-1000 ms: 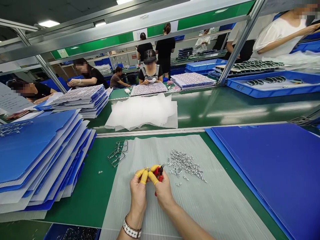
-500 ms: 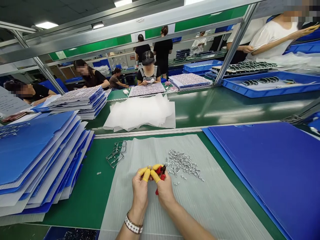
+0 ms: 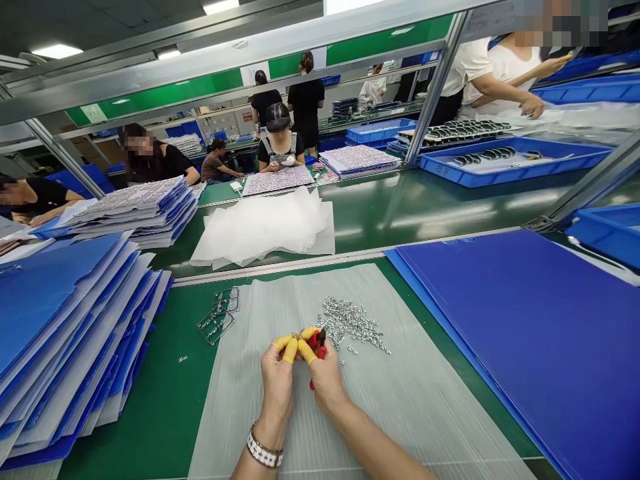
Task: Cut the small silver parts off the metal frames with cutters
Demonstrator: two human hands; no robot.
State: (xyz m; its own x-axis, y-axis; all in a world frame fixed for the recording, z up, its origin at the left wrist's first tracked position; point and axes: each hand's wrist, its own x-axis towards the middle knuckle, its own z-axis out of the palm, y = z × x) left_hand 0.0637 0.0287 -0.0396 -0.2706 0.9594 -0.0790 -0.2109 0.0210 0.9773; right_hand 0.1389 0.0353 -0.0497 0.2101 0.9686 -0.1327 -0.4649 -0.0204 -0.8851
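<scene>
Yellow finger covers (image 3: 289, 351): on thumbs and fingers of both hands, centre of frame.
Left hand (image 3: 277, 385): closed, fingertips pinching a small metal piece (image 3: 297, 336), mostly hidden; wristband (image 3: 263, 452) on wrist.
Right hand (image 3: 329, 381): fingertips closed on same piece; also gripping red-handled cutters (image 3: 321, 351), dark tips upward.
Silvery bits (image 3: 350, 321): loose pile on pale sheet (image 3: 400, 400), just beyond and right of the hands.
Wire frames (image 3: 219, 315): overlapping, at sheet's upper left edge.
Green surface (image 3: 150, 407): under the sheet.
Blue boards: stack (image 3: 65, 280) at left of frame, flat ones (image 3: 525, 320) at right.
White sheets (image 3: 265, 223): upper centre, people beyond.
</scene>
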